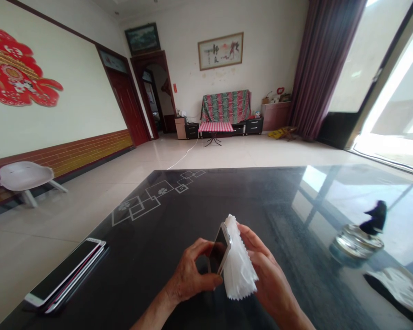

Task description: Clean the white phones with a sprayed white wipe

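A smartphone (219,250) with a dark screen is held on edge above the black glass table (165,215). My left hand (189,272) grips its lower part, thumb and fingers wrapped round it. A white cloth with zigzag edges (239,266) is pressed against the phone's back by my right hand (268,270), whose fingers are closed on the cloth.
Two stacked phones (67,275) lie at the table's left front corner. A glass ashtray (358,243) with a dark object stands at the right, and a white cloth (402,284) lies beside it. A white chair (25,178) stands by the left wall.
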Demonstrator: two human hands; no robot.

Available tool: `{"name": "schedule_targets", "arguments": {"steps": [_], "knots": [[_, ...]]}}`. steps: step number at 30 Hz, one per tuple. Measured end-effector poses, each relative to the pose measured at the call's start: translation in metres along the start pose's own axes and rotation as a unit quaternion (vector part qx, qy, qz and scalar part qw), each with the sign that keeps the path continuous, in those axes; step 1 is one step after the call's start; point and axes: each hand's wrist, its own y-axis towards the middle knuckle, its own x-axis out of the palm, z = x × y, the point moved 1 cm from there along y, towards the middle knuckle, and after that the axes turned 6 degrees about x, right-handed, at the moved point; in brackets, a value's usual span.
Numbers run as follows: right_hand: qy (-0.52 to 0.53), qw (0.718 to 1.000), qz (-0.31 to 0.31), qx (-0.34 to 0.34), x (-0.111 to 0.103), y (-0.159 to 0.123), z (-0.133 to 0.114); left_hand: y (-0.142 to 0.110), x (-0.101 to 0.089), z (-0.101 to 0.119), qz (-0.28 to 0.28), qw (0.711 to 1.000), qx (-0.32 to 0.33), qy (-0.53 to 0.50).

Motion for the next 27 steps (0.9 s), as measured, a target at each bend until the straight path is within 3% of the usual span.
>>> {"name": "schedule_targets", "arguments": {"steps": [3,6,11,17,21,25,27], "knots": [[-0.003,0.998,-0.057,-0.030,0.000,-0.001,0.002,0.002,-0.001,-0.001,0.004,1.000,0.002,-0.003],[-0.086,0.992,-0.077,-0.043,0.002,0.002,0.003,0.004,0.000,-0.002,-0.003,1.000,-0.003,0.010],[-0.195,0.973,-0.027,-0.120,0.004,0.011,0.007,0.005,0.004,-0.010,-0.004,0.997,-0.027,-0.070],[-0.328,0.938,0.050,-0.099,-0.015,0.017,0.010,0.007,0.000,-0.015,-0.018,0.974,-0.023,-0.224],[-0.380,0.906,0.098,-0.159,-0.012,0.019,0.005,0.007,-0.001,-0.017,-0.018,0.970,-0.029,-0.241],[-0.432,0.859,0.081,-0.264,0.004,0.018,0.001,0.008,0.000,-0.020,-0.012,0.971,-0.027,-0.239],[-0.434,0.858,0.045,-0.272,0.009,0.018,0.002,0.009,-0.001,-0.022,-0.020,0.975,-0.022,-0.221]]}}
